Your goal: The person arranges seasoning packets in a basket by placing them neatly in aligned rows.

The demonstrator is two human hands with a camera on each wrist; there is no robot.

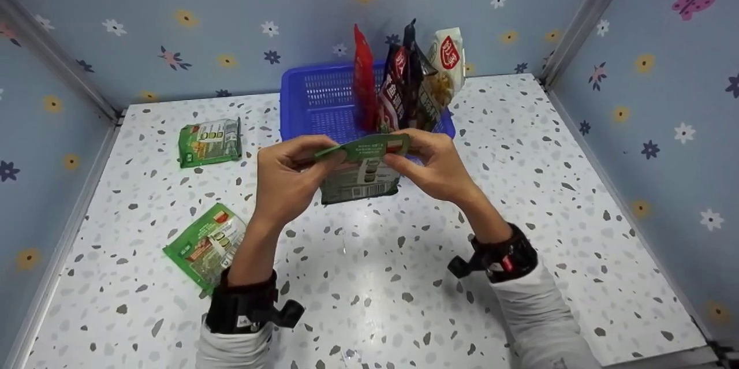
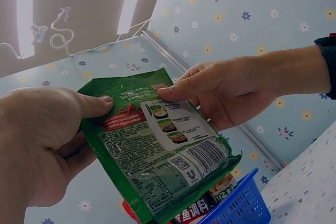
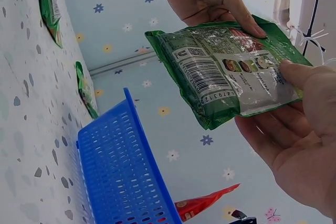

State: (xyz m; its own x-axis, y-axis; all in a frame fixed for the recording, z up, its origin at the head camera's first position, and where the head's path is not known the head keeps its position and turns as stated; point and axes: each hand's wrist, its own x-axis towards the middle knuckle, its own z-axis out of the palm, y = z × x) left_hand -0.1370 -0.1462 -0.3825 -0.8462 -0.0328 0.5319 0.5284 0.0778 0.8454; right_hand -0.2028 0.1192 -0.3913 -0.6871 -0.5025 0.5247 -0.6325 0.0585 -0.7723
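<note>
Both hands hold up one green seasoning packet in front of the basket, its printed back with barcode turned toward me. My left hand pinches its upper left corner, thumb on the near face. At the upper right edge my right hand pinches it the same way. In the left wrist view the packet looks flat and sealed along its visible edges. The right wrist view shows the right thumb on the packet, with the fingers behind it.
A blue plastic basket stands at the back, holding a red pouch, dark pouches and a white pouch upright on its right side. Two more green packets lie left on the speckled table: one farther back, one nearer, partly behind the left forearm.
</note>
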